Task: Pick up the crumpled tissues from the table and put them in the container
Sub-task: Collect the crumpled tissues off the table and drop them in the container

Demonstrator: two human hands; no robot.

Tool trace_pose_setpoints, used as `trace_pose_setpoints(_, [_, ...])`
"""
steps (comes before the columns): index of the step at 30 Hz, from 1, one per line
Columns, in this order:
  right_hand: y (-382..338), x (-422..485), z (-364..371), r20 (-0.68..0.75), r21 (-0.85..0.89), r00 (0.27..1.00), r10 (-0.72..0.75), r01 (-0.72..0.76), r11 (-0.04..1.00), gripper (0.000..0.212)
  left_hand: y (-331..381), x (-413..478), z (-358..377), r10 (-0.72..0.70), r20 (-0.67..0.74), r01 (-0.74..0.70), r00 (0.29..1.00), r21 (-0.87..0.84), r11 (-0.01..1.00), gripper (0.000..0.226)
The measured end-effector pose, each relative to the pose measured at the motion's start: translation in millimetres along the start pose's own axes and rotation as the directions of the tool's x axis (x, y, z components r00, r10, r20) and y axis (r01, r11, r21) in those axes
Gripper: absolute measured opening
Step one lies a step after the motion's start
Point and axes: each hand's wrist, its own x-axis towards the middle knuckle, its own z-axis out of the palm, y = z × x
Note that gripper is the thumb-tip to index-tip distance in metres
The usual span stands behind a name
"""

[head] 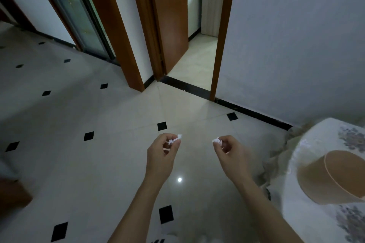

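Note:
My left hand [163, 152] is held out over the floor, its fingers pinched on a small white crumpled tissue [175, 139]. Level with it to the right, my right hand [229, 149] pinches another crumpled tissue [216, 140]. A tan round container [316, 179] stands on the table [308, 221] at the far right, its open mouth partly cut off by the frame edge. Both hands are well left of the container and off the table. A faint white scrap [305, 143] lies on the cloth behind the container.
The table has a white floral cloth hanging to the floor. The floor [98, 154] is pale glossy tile with small black diamonds. Ahead, an open brown door [169, 21] leads to another room; a glass sliding door [79, 16] is to the left.

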Motion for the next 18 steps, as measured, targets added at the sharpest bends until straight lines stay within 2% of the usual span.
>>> trace_pose_setpoints(5, [13.6,53.7,1.4,-0.039,-0.028,0.998,0.051,-0.052,0.998,0.01,-1.8,66.2,37.0,0.027,0.071,-0.027,0.997,-0.001,1.0,0.021])
trace_pose_setpoints(10, [23.7,120.7,2.5,-0.113,-0.063,0.987,0.112,-0.12,0.991,0.008,-8.3,146.0,84.0,0.043,0.179,-0.038,0.983,-0.031,0.999,0.012])
trace_pose_setpoints(14, [22.6,184.9,3.3,-0.221,-0.101,0.965,0.142,-0.167,0.981,0.011,-1.9,223.9,126.3,0.125,0.308,-0.12,0.943,-0.036,0.992,0.009])
trace_pose_setpoints(18, [18.8,240.7,-6.2,-0.351,-0.084,0.916,0.193,-0.236,0.968,0.011,14.4,292.1,172.9,0.185,0.45,-0.187,0.874,-0.04,0.982,0.004])
